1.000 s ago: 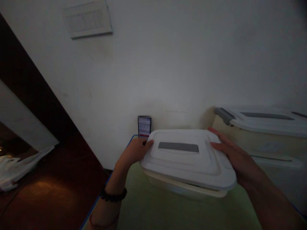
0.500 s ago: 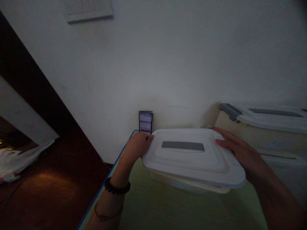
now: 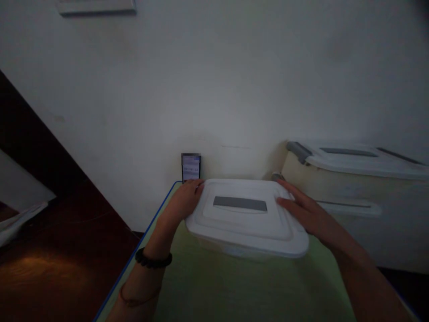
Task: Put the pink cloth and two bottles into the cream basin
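A clear plastic storage box [image 3: 231, 249] with a white lid [image 3: 246, 230] is in front of me on the green tabletop. A grey handle [image 3: 240, 204] is set into the lid's top. My left hand [image 3: 183, 199] grips the lid's left edge, its fingers partly hidden behind the rim. On the other side, my right hand [image 3: 303, 208] grips the right edge with the thumb on top and fingers along the far corner. The lid covers the box's opening, and the contents do not show clearly.
A phone [image 3: 191, 167] leans upright against the white wall behind the left hand. Larger lidded storage bins [image 3: 342, 183] with grey latches stand at the right. The green table [image 3: 201, 286] has a blue edge; dark red floor [image 3: 50, 277] lies to its left.
My view has turned a little to the right, so things appear further left. The lid's front right side, tilted with a gap before, now sits closer to the box. Both hands keep their grip.
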Tool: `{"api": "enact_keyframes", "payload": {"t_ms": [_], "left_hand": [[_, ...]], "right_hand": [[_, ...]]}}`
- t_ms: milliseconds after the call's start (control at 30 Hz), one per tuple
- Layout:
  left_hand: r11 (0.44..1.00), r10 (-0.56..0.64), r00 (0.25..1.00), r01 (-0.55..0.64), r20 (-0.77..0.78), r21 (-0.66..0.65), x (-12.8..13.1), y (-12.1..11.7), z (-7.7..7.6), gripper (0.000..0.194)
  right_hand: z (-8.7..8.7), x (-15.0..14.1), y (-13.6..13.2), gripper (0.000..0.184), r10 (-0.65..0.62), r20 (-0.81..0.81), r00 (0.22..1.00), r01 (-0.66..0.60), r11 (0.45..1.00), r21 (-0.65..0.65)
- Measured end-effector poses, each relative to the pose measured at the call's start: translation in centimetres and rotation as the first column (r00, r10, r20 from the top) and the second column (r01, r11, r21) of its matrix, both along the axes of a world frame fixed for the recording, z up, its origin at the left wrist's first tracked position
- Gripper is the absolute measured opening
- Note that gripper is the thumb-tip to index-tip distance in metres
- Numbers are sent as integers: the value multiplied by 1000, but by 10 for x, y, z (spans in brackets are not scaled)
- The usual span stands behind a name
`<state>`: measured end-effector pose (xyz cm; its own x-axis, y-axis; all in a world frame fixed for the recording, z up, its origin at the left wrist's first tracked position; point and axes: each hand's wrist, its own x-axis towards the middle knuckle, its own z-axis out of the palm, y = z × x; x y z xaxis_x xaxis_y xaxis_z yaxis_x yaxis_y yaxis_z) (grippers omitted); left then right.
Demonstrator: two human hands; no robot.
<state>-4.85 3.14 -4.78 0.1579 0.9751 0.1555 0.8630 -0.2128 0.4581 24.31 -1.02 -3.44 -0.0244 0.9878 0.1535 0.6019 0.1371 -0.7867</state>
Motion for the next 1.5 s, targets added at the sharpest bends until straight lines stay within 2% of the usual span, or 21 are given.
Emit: {"api": "enact_keyframes", "payload": {"t_ms": [100, 233, 367, 467, 600, 700, 867, 1067, 1167, 1300, 1500], "left_hand": [[995, -77, 996, 79, 39, -55, -1, 4, 0, 52], [993, -76, 996, 80, 57, -82, 4, 2, 0, 62], [995, -43, 999, 44, 14, -87, 12, -3, 1, 67], [997, -28, 999, 26, -24, -76, 16, -6, 3, 62], [995, 41, 995, -49, -87, -87, 16, -5, 5, 61], [993, 23, 991, -38, -131, -112, 15, -2, 4, 63], [991, -61, 998, 58, -28, -122, 17, -1, 3, 59], [987, -161, 987, 160, -28, -9, 28, -6, 8, 59], [980, -197, 980, 196, -39, -22, 30, -9, 10, 57], [984, -168, 985, 167, -23, -58, 27, -9, 9, 59], [987, -161, 983, 158, -87, -31, 27, -9, 8, 60]], "right_hand": [[-8, -1, -6, 63, -51, -50, 997, 45, 993, -107], [-21, 0, -10, 52, -124, -99, 987, 127, 991, 28], [-41, 2, -12, 38, -192, -208, 959, 222, 965, 136], [-59, 4, -13, 38, -155, -305, 939, 223, 954, 201], [-73, 9, -12, 41, -40, -369, 929, 142, 957, 254], [-75, 13, -13, 41, 13, -396, 918, 92, 965, 246], [-71, 15, -17, 33, 38, -483, 875, 58, 982, 182], [-67, 20, -12, 34, 65, -541, 839, 8, 991, 131], [-67, 23, -10, 34, 70, -523, 849, -10, 993, 116], [-67, 21, -8, 34, 47, -459, 887, 7, 993, 116], [-63, 18, -13, 33, -21, -292, 956, 90, 970, 226]]}}
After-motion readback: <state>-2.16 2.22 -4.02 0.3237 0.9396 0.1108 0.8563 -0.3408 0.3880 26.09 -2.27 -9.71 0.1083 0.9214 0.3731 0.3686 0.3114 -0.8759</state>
